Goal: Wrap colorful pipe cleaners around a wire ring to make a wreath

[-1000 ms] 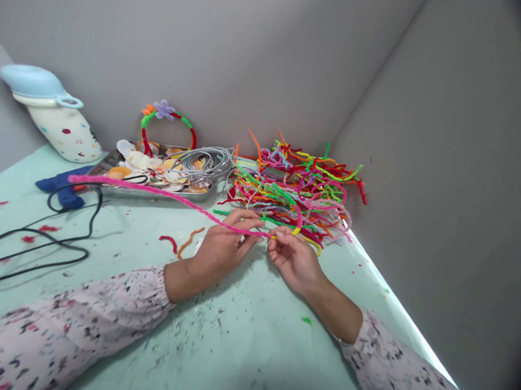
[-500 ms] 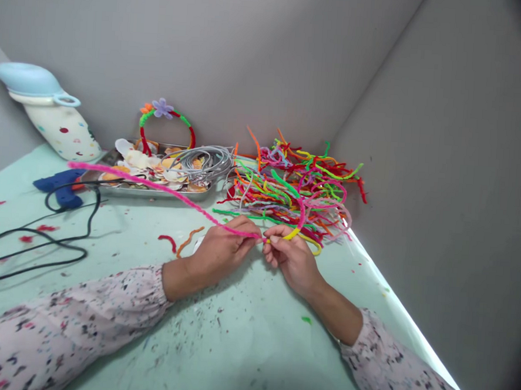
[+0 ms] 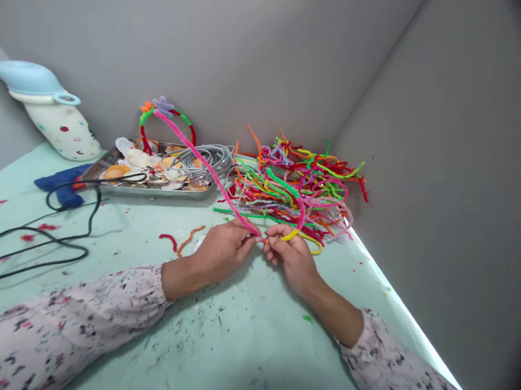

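Observation:
A long pink pipe cleaner (image 3: pixel 201 159) rises up and left from my left hand (image 3: pixel 224 248), whose thumb and fingers pinch it near its lower end. Close beside it, my right hand (image 3: pixel 294 259) pinches a yellow pipe cleaner (image 3: pixel 314 243) that loops out to the right. The pink and yellow pieces meet in the small gap between my fingertips. From the yellow part a curved length of pink and green (image 3: pixel 302 212) goes up in front of the pile. My fingers hide how the pieces are joined.
A heap of coloured pipe cleaners (image 3: pixel 269 198) lies behind my hands. Left of it stand a metal tray (image 3: pixel 154 193) with scraps and coiled wire, a flowered hoop (image 3: pixel 192 133), a blue glue gun (image 3: pixel 64 186) with black cord and a bottle (image 3: pixel 64 127). Short red and orange pieces (image 3: pixel 190 238) lie nearby.
The free end of the long pink pipe cleaner has swung up and to the right, from beside the bottle to in front of the flowered hoop. Both hands have stayed nearly in place.

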`<state>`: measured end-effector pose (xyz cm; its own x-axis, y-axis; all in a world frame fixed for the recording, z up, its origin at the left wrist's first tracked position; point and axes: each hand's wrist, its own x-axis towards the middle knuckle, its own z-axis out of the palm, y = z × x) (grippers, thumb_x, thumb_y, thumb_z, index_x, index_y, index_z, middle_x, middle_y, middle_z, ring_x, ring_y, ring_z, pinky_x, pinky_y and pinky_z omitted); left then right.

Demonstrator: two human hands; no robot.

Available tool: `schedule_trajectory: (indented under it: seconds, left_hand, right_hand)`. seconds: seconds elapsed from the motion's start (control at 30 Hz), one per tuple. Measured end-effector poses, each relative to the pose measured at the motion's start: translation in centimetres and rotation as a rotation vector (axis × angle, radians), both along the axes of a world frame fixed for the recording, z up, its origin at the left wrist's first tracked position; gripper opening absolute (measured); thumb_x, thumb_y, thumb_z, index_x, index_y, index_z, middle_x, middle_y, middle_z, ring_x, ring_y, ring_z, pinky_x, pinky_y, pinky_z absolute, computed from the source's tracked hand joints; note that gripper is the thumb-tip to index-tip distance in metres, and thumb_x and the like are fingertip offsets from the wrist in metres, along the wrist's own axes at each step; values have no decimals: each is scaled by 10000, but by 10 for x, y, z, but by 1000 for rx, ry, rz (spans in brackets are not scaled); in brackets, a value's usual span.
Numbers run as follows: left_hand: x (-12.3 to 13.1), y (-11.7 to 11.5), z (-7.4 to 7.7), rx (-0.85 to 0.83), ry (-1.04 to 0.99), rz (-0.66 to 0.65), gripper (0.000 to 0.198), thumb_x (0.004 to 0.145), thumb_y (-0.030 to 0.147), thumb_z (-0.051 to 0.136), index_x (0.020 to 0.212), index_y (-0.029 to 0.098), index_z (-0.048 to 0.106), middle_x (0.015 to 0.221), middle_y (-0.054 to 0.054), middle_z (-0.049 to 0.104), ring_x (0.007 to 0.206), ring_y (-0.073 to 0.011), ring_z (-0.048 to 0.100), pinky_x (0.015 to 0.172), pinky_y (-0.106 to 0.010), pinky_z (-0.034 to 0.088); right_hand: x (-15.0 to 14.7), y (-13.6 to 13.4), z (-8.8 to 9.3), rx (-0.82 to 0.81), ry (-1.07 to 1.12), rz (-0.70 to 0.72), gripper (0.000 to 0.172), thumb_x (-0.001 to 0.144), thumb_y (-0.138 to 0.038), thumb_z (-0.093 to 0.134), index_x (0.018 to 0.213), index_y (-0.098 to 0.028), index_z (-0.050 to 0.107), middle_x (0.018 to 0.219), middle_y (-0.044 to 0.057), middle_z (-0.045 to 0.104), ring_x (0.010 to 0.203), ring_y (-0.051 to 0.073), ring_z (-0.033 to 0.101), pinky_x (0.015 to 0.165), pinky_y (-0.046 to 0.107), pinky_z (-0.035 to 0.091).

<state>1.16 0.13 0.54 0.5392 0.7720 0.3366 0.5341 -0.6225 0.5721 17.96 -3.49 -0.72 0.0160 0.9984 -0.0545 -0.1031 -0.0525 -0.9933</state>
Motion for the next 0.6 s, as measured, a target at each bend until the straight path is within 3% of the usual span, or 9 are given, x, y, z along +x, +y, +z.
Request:
schedule_trajectory:
  seconds: [0.27,0.6]
  left_hand:
    - [1,-2,5,50,-7,52,194,872,195,523,765,151,678,794,-61,677,747,-172,607,677,-272,443]
    - [5,-2,9,-12,47,84,181,853,174,511,706,145,611,680,-34,585,666,-163,533,626,-270,390]
  right_hand:
    - [-4,-3,3,16,-14,9,124,776,-264,573,874,-196,539,636,-33,594,516,94,489,472,211,359]
    - [-2,-4,-4,86,-68,61,112,808,-250,541,904,-193,530,673,-26,567,558,106,490,510,232,364]
